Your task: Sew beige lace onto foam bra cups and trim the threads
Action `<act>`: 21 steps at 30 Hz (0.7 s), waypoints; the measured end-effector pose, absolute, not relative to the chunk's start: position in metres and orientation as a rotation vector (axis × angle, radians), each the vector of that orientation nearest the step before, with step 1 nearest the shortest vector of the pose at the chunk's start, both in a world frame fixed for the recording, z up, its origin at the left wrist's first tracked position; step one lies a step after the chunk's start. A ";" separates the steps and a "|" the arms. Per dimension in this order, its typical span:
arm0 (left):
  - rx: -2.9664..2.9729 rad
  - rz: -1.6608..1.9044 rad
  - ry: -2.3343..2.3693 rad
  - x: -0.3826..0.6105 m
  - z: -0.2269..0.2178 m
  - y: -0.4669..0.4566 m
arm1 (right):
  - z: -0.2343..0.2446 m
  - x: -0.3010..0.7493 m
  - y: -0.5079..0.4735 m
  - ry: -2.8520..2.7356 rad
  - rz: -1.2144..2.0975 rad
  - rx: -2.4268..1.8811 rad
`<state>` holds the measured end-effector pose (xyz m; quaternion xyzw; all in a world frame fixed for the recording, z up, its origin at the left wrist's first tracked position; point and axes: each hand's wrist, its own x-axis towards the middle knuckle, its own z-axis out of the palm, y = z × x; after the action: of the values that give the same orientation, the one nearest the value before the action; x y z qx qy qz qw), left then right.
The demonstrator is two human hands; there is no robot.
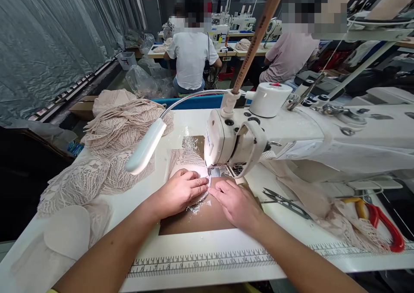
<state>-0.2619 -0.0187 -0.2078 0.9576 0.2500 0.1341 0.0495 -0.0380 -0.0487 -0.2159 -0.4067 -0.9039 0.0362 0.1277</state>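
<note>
Under the needle end of a white sewing machine (217, 140) lies a pale pink lace fabric piece (185, 157). My left hand (181, 191) rests on it, fingers stretched flat and pressing it down. Just right of the needle area, my right hand (237, 201) is closed, its thumb and forefinger at the fabric's edge. What its curled fingers cover is hidden. Both hands are over a brown sheet (190, 227) on the table. A lamp (147, 146) on a bendy metal neck lights the spot from the left.
Lace pieces (121, 124) are piled at left, near a smooth beige cup-shaped piece (67, 231). Thread snips (286, 202) and red-handled scissors (384, 228) lie at right beside lace scraps. A ruler strip (200, 263) runs along the front edge. Two people sit at machines ahead.
</note>
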 end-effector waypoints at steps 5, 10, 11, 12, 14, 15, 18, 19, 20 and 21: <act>2.876 0.432 0.847 -0.259 -0.206 -0.022 | -0.216 -0.041 -0.048 -2.607 0.031 -1.229; 2.836 0.424 0.900 -0.256 -0.201 -0.025 | -0.215 -0.042 -0.043 -2.593 -0.008 -1.304; 2.827 0.429 0.909 -0.256 -0.200 -0.025 | -0.215 -0.042 -0.042 -2.590 -0.014 -1.317; 2.819 0.436 0.914 -0.256 -0.199 -0.025 | -0.215 -0.042 -0.042 -2.585 -0.022 -1.336; 2.806 0.463 0.912 -0.256 -0.198 -0.025 | -0.216 -0.043 -0.040 -2.573 -0.037 -1.388; 2.797 0.478 0.909 -0.257 -0.198 -0.025 | -0.216 -0.043 -0.040 -2.565 -0.044 -1.417; 2.772 0.505 0.896 -0.258 -0.198 -0.025 | -0.217 -0.042 -0.039 -2.545 -0.046 -1.459; 2.763 0.511 0.895 -0.258 -0.198 -0.025 | -0.217 -0.041 -0.039 -2.545 -0.034 -1.448; 2.757 0.516 0.891 -0.259 -0.198 -0.025 | -0.217 -0.039 -0.039 -2.550 -0.012 -1.427; 2.752 0.521 0.881 -0.259 -0.198 -0.025 | -0.217 -0.038 -0.040 -2.559 0.018 -1.393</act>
<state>-0.2595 -0.0248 -0.1981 0.9324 0.2984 0.1764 0.1024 -0.0378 -0.0396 -0.2166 -0.4751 -0.8725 0.0060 0.1139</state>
